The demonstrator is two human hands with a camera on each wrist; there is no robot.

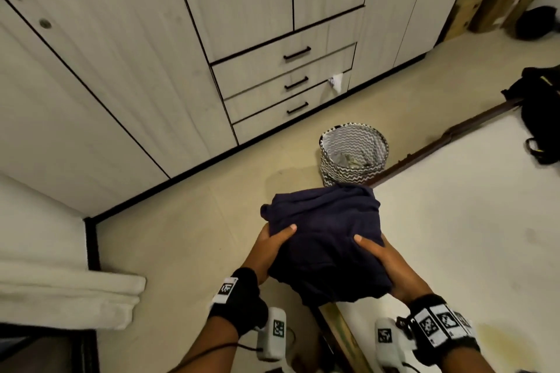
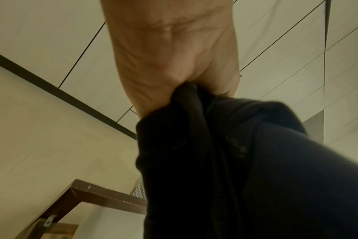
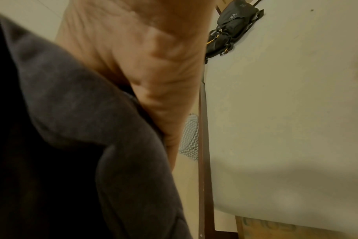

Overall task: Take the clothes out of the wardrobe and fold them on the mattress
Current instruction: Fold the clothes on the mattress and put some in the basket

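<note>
Pale floor tiles (image 1: 188, 239) fill the space between the closed wardrobe (image 1: 145, 48) and the mattress (image 1: 472, 221). Both hands carry a bundled dark navy garment (image 1: 325, 239) over the mattress corner, clear of any surface. The left hand (image 1: 269, 248) grips the bundle's left side, thumb on top and fingers curled underneath. The right hand (image 1: 385, 263) mirrors this on the right side. This two-sided hold probably keeps the loose cloth gathered during the carry.

In the left wrist view, a ribbed edge (image 2: 192, 103) is pinched in the palm. The right wrist view is blurred; fingertip placement there cannot be confirmed.

Just beyond the fingertips stands a zigzag-patterned basket (image 1: 353, 154) on the floor. Right of the right-hand fingers, the mattress lies bare. A black backpack (image 1: 539, 112) sits at its far end, well apart. Nothing visibly obstructs the set-down.
</note>
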